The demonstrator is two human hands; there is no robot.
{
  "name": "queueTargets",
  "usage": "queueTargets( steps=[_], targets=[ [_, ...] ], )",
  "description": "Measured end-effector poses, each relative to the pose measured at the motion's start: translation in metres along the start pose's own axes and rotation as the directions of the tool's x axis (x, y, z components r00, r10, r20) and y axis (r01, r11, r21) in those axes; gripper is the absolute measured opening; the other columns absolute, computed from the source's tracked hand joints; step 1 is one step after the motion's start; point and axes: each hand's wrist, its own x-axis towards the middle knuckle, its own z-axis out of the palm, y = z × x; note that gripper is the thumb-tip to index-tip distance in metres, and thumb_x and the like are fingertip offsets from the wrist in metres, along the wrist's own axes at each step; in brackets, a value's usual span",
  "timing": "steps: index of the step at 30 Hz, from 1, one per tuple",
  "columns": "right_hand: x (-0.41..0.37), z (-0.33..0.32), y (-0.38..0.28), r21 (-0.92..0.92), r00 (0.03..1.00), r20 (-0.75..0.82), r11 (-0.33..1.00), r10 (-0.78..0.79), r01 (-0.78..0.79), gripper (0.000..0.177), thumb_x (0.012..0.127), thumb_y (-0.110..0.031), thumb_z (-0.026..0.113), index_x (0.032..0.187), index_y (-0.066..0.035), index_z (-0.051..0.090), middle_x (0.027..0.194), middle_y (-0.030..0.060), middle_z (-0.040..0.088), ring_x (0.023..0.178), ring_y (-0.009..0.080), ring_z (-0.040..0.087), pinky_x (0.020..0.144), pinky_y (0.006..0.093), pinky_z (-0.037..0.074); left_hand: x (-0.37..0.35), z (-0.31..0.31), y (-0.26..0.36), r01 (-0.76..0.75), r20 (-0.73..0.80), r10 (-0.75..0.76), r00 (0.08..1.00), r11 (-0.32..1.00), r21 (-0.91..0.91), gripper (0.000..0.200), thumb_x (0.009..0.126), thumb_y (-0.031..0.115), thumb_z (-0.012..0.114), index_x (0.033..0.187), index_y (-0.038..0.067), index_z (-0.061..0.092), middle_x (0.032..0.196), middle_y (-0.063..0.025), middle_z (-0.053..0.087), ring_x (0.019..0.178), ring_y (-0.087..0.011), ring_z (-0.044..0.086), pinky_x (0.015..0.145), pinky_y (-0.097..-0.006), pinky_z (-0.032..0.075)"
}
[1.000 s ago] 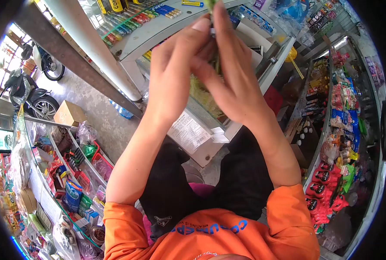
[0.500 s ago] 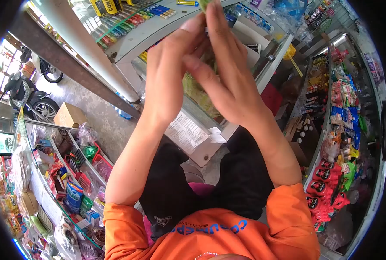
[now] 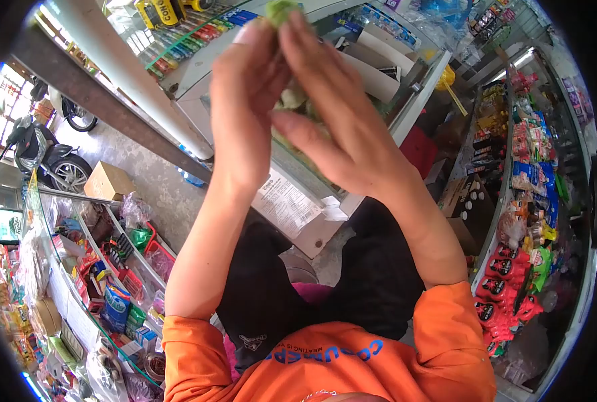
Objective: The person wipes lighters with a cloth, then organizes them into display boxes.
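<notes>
Both of my hands are raised close to the camera over a glass counter (image 3: 379, 120). My left hand (image 3: 241, 110) and my right hand (image 3: 335, 124) press together around a small light-green thing (image 3: 279, 9) whose tip shows above the fingertips. Most of it is hidden between the palms, so I cannot tell what it is. Below are my orange sleeves and dark trousers.
The glass counter holds rows of pens and small packs (image 3: 198, 37). A white box with a printed label (image 3: 288, 201) leans under it. Shelves of packaged goods (image 3: 526, 201) run along the right, a display case (image 3: 104, 268) along the left. Motorbikes (image 3: 40, 151) stand outside.
Both hands have shifted left and slightly up together, still closed around the green thing. The view has tilted a little.
</notes>
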Motion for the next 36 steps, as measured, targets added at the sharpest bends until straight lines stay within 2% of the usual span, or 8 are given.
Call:
queueTargets(
  steps=[4, 6, 10, 17, 18, 24, 30, 36],
  targets=[
    [0.0, 0.004, 0.005, -0.013, 1.0, -0.003, 1.0, 0.028, -0.028, 0.076, 0.106, -0.039, 0.062, 0.158, 0.011, 0.038, 0.167, 0.0318, 0.035, 0.157, 0.0408, 0.035, 0.129, 0.054, 0.022, 0.005, -0.002, -0.006, -0.003, -0.004, 0.003, 1.0, 1.0, -0.008, 0.07, 0.112, 0.047, 0.045, 0.155, -0.008, 0.046, 0.156, -0.0233, 0.054, 0.145, -0.0309, 0.053, 0.126, -0.043, 0.037],
    [0.004, 0.0, 0.016, 0.035, 0.992, 0.051, 0.992, 0.116, -0.117, 0.081, 0.115, -0.042, 0.045, 0.172, -0.004, 0.002, 0.178, 0.0244, 0.004, 0.164, 0.0437, 0.006, 0.13, 0.0587, 0.016, 0.002, 0.001, -0.007, 0.026, 0.054, -0.026, 0.998, 1.0, -0.011, 0.072, 0.112, 0.048, 0.043, 0.155, -0.01, 0.046, 0.157, -0.0236, 0.053, 0.147, -0.0308, 0.051, 0.127, -0.0435, 0.035],
    [0.004, -0.007, -0.007, -0.011, 0.995, -0.014, 0.995, 0.097, -0.097, 0.07, 0.109, -0.035, 0.053, 0.168, -0.001, 0.032, 0.174, 0.0206, 0.031, 0.161, 0.0325, 0.031, 0.13, 0.0518, 0.017, 0.003, 0.003, -0.005, 0.0, -0.026, -0.002, 1.0, 0.998, -0.055, 0.074, 0.111, 0.05, 0.042, 0.153, -0.011, 0.047, 0.156, -0.0228, 0.054, 0.148, -0.0307, 0.05, 0.128, -0.0433, 0.032],
    [0.008, -0.016, -0.012, 0.067, 0.948, 0.039, 0.945, 0.317, -0.319, 0.068, 0.115, -0.033, 0.049, 0.17, -0.003, 0.023, 0.173, 0.0244, 0.027, 0.16, 0.0412, 0.026, 0.127, 0.0559, 0.027, -0.002, 0.008, -0.009, 0.041, 0.03, -0.041, 0.999, 0.999, -0.012, 0.073, 0.111, 0.05, 0.04, 0.154, -0.009, 0.048, 0.156, -0.0199, 0.056, 0.146, -0.0302, 0.052, 0.126, -0.043, 0.034],
    [0.008, -0.009, -0.006, -0.01, 0.988, -0.085, 0.991, 0.129, -0.13, 0.073, 0.109, -0.04, 0.053, 0.169, -0.003, 0.03, 0.175, 0.0206, 0.029, 0.162, 0.0332, 0.028, 0.13, 0.051, 0.016, -0.001, 0.008, -0.007, 0.039, 0.028, -0.038, 0.999, 0.999, -0.013, 0.073, 0.111, 0.05, 0.04, 0.154, -0.009, 0.048, 0.156, -0.0199, 0.056, 0.146, -0.0302, 0.052, 0.126, -0.043, 0.034],
    [-0.001, -0.001, -0.017, 0.058, 0.993, 0.062, 0.993, 0.097, -0.1, 0.079, 0.108, -0.042, 0.054, 0.169, -0.002, 0.025, 0.175, 0.0214, 0.027, 0.163, 0.0338, 0.025, 0.131, 0.0512, 0.015, 0.013, -0.014, -0.008, 0.014, -0.137, -0.041, 0.99, 0.982, -0.189, 0.057, 0.112, 0.039, 0.047, 0.143, -0.008, 0.056, 0.141, -0.0161, 0.066, 0.131, -0.0268, 0.065, 0.114, -0.0374, 0.049],
    [0.002, 0.001, -0.019, 0.258, 0.984, 0.039, 0.949, 0.175, -0.179, 0.077, 0.109, -0.035, 0.054, 0.169, 0.001, 0.022, 0.176, 0.0231, 0.024, 0.164, 0.0343, 0.022, 0.132, 0.0463, 0.014, 0.014, -0.017, -0.012, -0.012, -0.229, 0.022, 0.973, 0.999, 0.043, 0.033, 0.105, 0.019, 0.072, 0.129, -0.003, 0.071, 0.12, -0.0086, 0.075, 0.11, -0.0128, 0.07, 0.099, -0.026, 0.054],
    [0.005, 0.002, -0.018, 0.449, 0.948, 0.05, 0.84, 0.316, -0.304, 0.076, 0.11, -0.031, 0.054, 0.169, 0.003, 0.021, 0.176, 0.0227, 0.023, 0.164, 0.0298, 0.021, 0.131, 0.0394, 0.016, 0.014, -0.012, -0.014, -0.082, -0.106, 0.093, 0.99, 0.991, 0.105, 0.038, 0.103, 0.014, 0.074, 0.134, -0.007, 0.067, 0.122, -0.0098, 0.075, 0.109, -0.0125, 0.069, 0.099, -0.027, 0.054]
  ],
)
